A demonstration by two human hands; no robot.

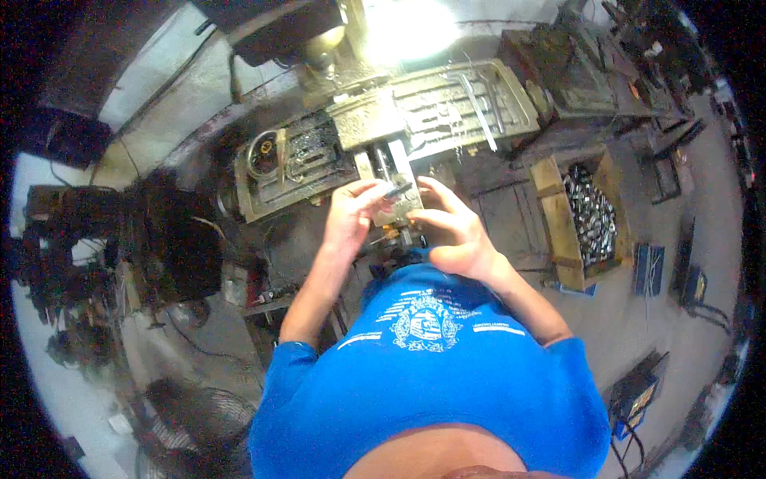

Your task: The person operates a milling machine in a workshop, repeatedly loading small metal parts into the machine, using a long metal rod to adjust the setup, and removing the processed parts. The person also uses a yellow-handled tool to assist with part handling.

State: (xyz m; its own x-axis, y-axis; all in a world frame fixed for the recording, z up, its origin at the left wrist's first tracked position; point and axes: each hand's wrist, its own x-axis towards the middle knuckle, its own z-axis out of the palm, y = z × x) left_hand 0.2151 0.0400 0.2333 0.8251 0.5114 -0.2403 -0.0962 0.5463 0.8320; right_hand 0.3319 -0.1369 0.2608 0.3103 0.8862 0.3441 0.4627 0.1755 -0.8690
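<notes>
My left hand (pixel 351 214) is closed in a pinch on a small dark metal piece (pixel 398 191), held above the front end of the machine vise (pixel 369 128). Just to the right of that piece is my right hand (pixel 461 231), its fingers apart and curved toward the left hand. Nothing shows between the right hand's fingers. The vise sits across a long slotted machine table (pixel 511 92) strewn with metal chips. Its jaws and a bright flat bar (pixel 403 164) lie just beyond my fingers. The exact shape of the held piece is too small to tell.
On the table's left lies a round dish-like part (pixel 266 152); long metal rods (pixel 479 112) rest on its right. A wooden crate (pixel 549 188) full of shiny metal pieces stands at the right. A fan (pixel 199 415) is at lower left. The machine head (pixel 275 32) hangs at the back.
</notes>
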